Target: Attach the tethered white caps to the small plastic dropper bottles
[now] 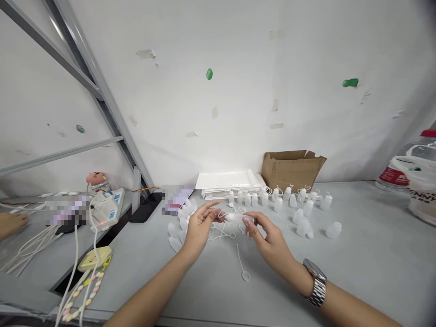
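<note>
My left hand (201, 223) and my right hand (265, 236) meet over the grey table (357, 263), both pinching one small translucent white bottle (238, 217) held on its side between them. A thin white looped strap (221, 214) hangs at the left fingertips. Under the hands lie several loose white straps (223, 232), and one more strap (242, 265) lies nearer me. A silver watch (316, 282) is on my right wrist.
Several small white bottles (299, 204) stand and lie behind and right of the hands, others lie at left (179, 222). A stack of white bags (231, 182) and an open cardboard box (291, 169) sit by the wall. Power strips and cables (102, 209) are left; another person's hand (12, 223) shows there.
</note>
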{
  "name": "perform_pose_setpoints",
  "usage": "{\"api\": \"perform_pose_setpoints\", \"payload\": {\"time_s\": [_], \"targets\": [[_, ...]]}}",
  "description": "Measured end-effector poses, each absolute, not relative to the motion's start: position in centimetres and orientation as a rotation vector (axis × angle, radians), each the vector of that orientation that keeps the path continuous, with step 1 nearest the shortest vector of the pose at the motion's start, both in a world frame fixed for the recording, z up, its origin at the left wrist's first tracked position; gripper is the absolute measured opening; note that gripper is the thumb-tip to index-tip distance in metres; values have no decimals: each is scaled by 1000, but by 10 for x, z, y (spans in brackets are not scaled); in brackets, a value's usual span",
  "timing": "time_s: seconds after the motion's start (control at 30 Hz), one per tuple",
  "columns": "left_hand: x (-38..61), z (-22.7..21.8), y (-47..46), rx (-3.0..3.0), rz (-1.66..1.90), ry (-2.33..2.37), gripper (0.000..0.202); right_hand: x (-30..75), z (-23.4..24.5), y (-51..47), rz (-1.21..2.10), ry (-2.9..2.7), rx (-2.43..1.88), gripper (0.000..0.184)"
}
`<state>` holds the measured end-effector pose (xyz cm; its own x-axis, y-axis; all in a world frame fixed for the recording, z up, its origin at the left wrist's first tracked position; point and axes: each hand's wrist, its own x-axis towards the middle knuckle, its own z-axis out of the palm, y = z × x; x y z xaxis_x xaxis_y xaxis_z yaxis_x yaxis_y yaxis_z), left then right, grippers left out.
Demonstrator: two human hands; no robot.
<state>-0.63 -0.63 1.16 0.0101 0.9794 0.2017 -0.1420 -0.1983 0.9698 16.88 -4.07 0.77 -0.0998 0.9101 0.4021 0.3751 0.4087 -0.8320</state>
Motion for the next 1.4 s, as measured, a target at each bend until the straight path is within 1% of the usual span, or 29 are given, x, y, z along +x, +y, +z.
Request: {"api": "perform_pose_setpoints", "payload": {"time_s": [0.27,0.37,0.5,0.6,0.67,0.77,0.9,1.07,1.17,1.3,1.4], "targets": [[-6,13,-8,1221,1400,988,27,169,6,-42,634,-1629,-1098,25],[-7,13,-8,1202,1401,999,25,171,8,-43,624,-1725,-1021,21],[-10,14,-5,1112,1472,990,28,171,6,-41,413,-1972,-940,19],[-12,14,-3,1120,1519,983,25,170,2,-35,311,-1911,-1040,21],[-11,14,-4,1180,1514,1007,21,171,0,-32,333,-1798,-1143,24],[-9,14,-7,1263,1476,1066,19,172,2,-29,450,-1637,-1224,27],[-8,14,-8,1280,1474,1082,20,173,3,-31,563,-1542,-1179,26],[-10,15,-10,1342,1485,1116,24,174,4,-32,583,-1494,-1141,26],[-9,16,-14,1608,1498,1191,27,173,5,-32,614,-1522,-1131,24],[-8,13,-16,2060,1515,1170,38,170,5,-34,699,-1572,-1095,24],[-9,9,-15,2234,1453,1041,28,169,3,-37,723,-1619,-1056,23]]}}
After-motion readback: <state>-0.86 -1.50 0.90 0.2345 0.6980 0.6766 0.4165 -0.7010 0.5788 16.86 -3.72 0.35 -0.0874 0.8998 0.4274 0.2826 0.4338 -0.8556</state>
